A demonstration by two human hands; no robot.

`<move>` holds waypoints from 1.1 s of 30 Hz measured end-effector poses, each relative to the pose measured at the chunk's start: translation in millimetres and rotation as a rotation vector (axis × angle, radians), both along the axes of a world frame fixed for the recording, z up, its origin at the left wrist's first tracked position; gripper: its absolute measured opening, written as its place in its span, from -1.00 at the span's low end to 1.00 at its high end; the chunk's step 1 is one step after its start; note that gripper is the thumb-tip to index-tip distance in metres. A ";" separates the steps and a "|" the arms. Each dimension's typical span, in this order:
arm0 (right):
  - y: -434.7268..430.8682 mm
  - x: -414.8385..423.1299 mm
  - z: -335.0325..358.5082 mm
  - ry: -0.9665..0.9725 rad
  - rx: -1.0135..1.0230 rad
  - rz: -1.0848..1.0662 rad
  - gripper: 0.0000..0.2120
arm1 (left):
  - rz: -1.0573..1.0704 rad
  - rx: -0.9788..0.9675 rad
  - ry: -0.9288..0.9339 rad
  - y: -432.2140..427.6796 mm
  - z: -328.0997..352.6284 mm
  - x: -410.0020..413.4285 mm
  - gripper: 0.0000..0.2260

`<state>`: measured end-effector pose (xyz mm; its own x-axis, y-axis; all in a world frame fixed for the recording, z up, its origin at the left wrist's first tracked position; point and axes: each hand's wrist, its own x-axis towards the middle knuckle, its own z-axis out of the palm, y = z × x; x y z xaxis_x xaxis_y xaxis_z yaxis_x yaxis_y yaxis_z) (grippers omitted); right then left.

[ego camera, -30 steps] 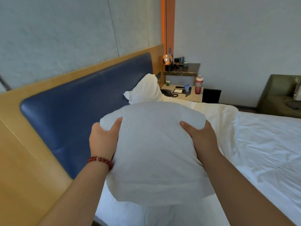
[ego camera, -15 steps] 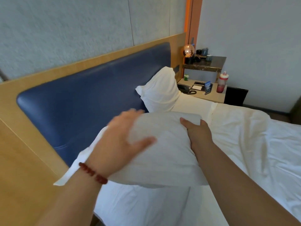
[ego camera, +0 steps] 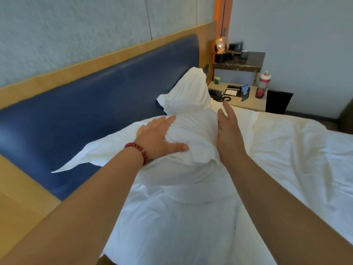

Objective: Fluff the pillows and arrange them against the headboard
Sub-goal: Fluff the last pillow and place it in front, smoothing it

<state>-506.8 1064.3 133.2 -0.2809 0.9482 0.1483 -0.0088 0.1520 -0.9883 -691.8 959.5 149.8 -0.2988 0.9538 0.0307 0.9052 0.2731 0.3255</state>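
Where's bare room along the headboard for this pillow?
Free: the blue headboard stretch behind and left of the near pillow; also bare sheet right of the right hand. Tight: the far end, where the second pillow stands beside the nightstand.

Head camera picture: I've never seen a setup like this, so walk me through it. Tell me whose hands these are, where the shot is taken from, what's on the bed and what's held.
There is no machine here. A person wears a wide-angle camera on the head, looking forward and down, so both arms reaching in are their own. The left hand, with a red bead bracelet, presses flat on the near pillow. The right hand lies against that pillow's right side, fingers straight. Neither hand grips anything. The near pillow lies on the white bed beside the blue headboard. A second pillow stands farther along the headboard. Beyond it, a nightstand carries a phone and a red bottle.
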 end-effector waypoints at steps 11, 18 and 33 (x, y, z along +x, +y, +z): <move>53.3 -78.3 -44.3 -0.353 0.181 -0.153 -0.56 | -0.178 0.153 -0.352 114.4 -10.4 -72.2 -0.22; 93.9 -115.4 -68.8 -0.488 0.062 -0.014 -0.52 | -0.274 0.035 0.139 154.6 -43.5 -97.8 -0.06; 54.5 -77.5 -251.2 -0.438 -0.615 -0.549 -0.05 | -0.174 -0.057 0.146 240.8 -113.2 -110.1 -0.14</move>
